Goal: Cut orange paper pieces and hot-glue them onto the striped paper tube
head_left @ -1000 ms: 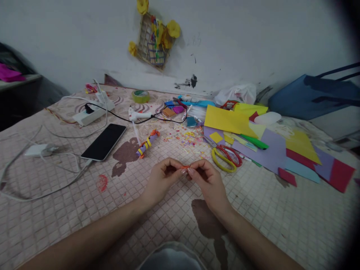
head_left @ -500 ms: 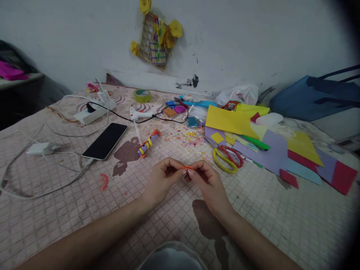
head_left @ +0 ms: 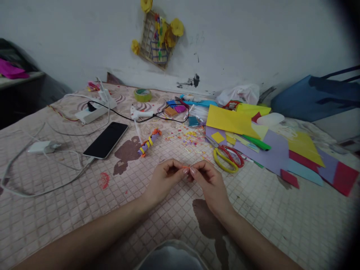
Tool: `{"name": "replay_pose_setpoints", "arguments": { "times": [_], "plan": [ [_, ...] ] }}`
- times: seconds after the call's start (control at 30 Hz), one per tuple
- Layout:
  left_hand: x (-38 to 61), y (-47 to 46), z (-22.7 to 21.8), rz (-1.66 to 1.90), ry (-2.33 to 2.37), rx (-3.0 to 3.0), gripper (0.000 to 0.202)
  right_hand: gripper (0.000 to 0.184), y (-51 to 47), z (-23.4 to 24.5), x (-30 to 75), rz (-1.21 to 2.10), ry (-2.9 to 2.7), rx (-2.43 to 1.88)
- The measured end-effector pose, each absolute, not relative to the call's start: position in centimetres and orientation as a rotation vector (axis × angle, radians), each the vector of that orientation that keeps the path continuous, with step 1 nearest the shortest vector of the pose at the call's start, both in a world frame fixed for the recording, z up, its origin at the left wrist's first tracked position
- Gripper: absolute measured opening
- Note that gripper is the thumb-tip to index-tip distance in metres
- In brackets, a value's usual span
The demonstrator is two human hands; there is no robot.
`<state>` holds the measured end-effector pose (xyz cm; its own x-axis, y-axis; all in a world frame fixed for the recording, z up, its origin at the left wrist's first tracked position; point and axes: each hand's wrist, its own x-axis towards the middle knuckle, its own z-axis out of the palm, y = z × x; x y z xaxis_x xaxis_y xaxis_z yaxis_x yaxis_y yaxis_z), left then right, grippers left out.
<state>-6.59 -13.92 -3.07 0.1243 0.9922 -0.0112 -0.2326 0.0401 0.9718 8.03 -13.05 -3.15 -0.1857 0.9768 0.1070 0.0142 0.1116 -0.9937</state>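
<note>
Both hands meet above the middle of the table, fingertips pinched close together. Between them is a small orange piece (head_left: 185,167), mostly hidden by the fingers; its material is too small to tell. My left hand (head_left: 166,179) pinches its left end between thumb and forefinger, and my right hand (head_left: 210,183) pinches the right end the same way. Beyond my left hand lies a purple roll (head_left: 149,142) wound with yellow strips, with orange bits at its ends. Scissors with yellow and red handles (head_left: 227,159) lie to the right of my right hand.
A phone (head_left: 106,140) on a charging cable, a charger (head_left: 42,147) and a power strip (head_left: 95,111) lie left. A white glue gun (head_left: 142,113) and green tape (head_left: 142,95) sit farther back. Coloured sheets (head_left: 230,120) spread right, near paper scraps (head_left: 191,138). A pale rounded object (head_left: 171,257) is at the near edge.
My fingertips have shifted slightly on the orange piece, and less of it shows between them. The view has moved a little; the things on the table lie as before.
</note>
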Motion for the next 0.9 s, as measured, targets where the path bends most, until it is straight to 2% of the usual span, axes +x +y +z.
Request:
{"name": "replay_pose_setpoints", "arguments": {
  "times": [0.27, 0.53, 0.9],
  "plan": [
    [-6.88, -13.78, -3.19, 1.197, 0.990, 1.080, 0.028, 0.008, -12.71, -2.73, 8.61, 1.281, -1.490, -0.960],
    [-7.12, -13.72, -2.54, 1.123, 0.997, 1.160, 0.014, 0.009, -12.48, -2.87, 8.66, 1.319, -1.522, -0.960],
    [-6.86, -14.21, -3.01, 1.207, 1.183, 1.433, 0.003, 0.015, -12.90, -2.80, 7.87, 1.409, -1.442, -1.002]
  ]
}}
